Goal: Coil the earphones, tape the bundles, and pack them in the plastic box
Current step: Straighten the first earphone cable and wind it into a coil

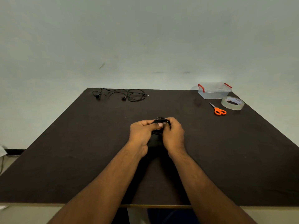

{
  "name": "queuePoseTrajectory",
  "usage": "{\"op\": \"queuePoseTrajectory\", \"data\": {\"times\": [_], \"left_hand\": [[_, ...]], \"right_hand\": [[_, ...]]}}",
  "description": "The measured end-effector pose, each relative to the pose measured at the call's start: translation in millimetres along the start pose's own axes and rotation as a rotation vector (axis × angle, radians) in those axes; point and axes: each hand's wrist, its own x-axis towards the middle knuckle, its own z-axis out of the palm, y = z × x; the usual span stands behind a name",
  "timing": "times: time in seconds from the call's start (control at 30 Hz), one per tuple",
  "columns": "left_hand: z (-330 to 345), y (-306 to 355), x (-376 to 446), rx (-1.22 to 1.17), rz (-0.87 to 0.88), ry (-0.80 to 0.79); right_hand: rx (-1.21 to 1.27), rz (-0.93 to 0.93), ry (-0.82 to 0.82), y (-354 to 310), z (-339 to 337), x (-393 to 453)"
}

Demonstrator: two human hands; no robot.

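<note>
Over the middle of the dark table, my left hand (142, 132) and my right hand (173, 133) meet and both grip a small coiled bundle of black earphones (160, 122); most of the bundle is hidden by my fingers. A second pair of black earphones (129, 95) lies loose and uncoiled at the far left edge. The clear plastic box (214, 90) with red latches stands open at the far right. A roll of clear tape (233, 102) lies flat just in front of the box.
Orange-handled scissors (218, 109) lie left of the tape roll, blades pointing away. The dark table (80, 151) meets a pale wall at its far edge. A white object (2, 150) and a cable show at the left, off the table.
</note>
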Motion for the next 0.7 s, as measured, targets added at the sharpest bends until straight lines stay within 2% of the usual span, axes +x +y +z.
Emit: {"op": "queuePoseTrajectory", "data": {"times": [0.1, 0.27, 0.43, 0.53, 0.6, 0.63, 0.7], "left_hand": [[-8.7, 2.4, 1.9, 0.075, -0.029, -0.11], [-11.4, -0.6, 4.4, 0.153, 0.008, -0.144], [0.9, -10.2, 0.9, -0.15, 0.055, 0.066], [8.0, -17.2, -0.5, -0.209, 0.133, 0.206], [11.5, -20.0, -1.6, -0.186, 0.226, 0.239], [13.1, -21.2, -2.5, -0.16, 0.275, 0.239], [15.8, -23.8, -5.5, -0.105, 0.353, 0.209]], "right_hand": [[0.082, -0.011, 0.03, 0.7, 1.1, -0.6], [0.18, -0.018, 0.074, 0.6, 4.5, 4.8], [0.015, -0.044, 0.022, 1.5, 2.7, 1.1], [-0.279, -0.074, -0.017, -5.0, -2.7, -4.2], [-0.37, -0.049, -0.018, -7.4, -1.9, -4.2], [-0.305, 0.004, -0.021, -9.1, 0.2, -2.7], [-0.01, 0.161, -0.005, -11.2, 7.3, 2.8]]}}
